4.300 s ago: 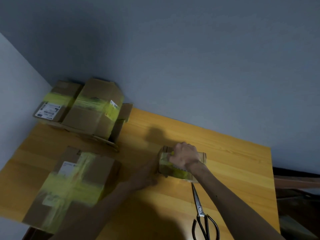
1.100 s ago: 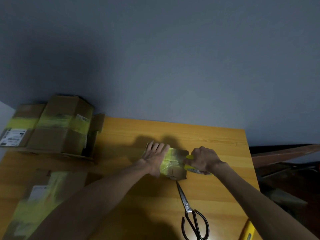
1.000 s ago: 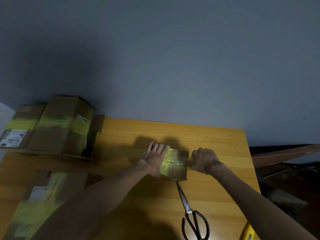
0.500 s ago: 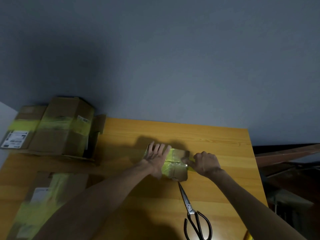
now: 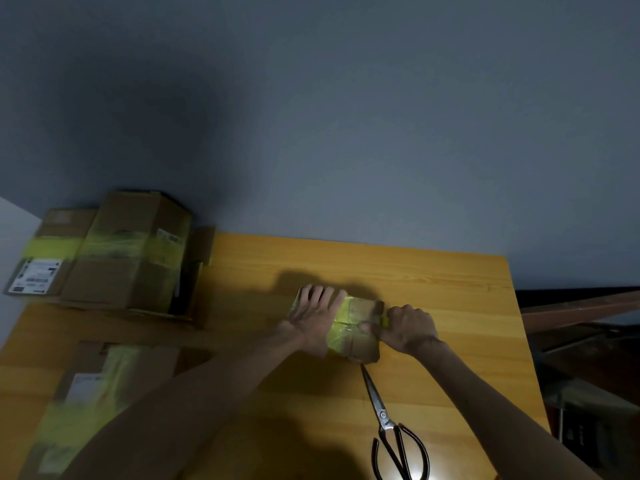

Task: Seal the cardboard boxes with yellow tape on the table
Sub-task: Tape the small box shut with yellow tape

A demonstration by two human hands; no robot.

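The left hand (image 5: pixel 313 323) is lying flat, fingers straight, on the box (image 5: pixel 356 336) mid-desk (image 5: pixel 450 289). The right hand (image 5: pixel 407 329), curled, has moved in at its 3 o'clock and is pinching the tape (image 5: pixel 341 315) down (this strip looks nearly sealed).

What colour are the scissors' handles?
Black. The scissors show best in the head view.

Wooden table (image 5: pixel 450 282), smooth, grain visible, faint sheen at near right; small cardboard box (image 5: pixel 360 344), matt brown, banded with glossy yellow tape (image 5: pixel 341 311); scissors (image 5: pixel 384 415), bright metal blades, glossy black handles; far-left cardboard boxes (image 5: pixel 114 282), matt, bearing white paper label (image 5: pixel 36 275)
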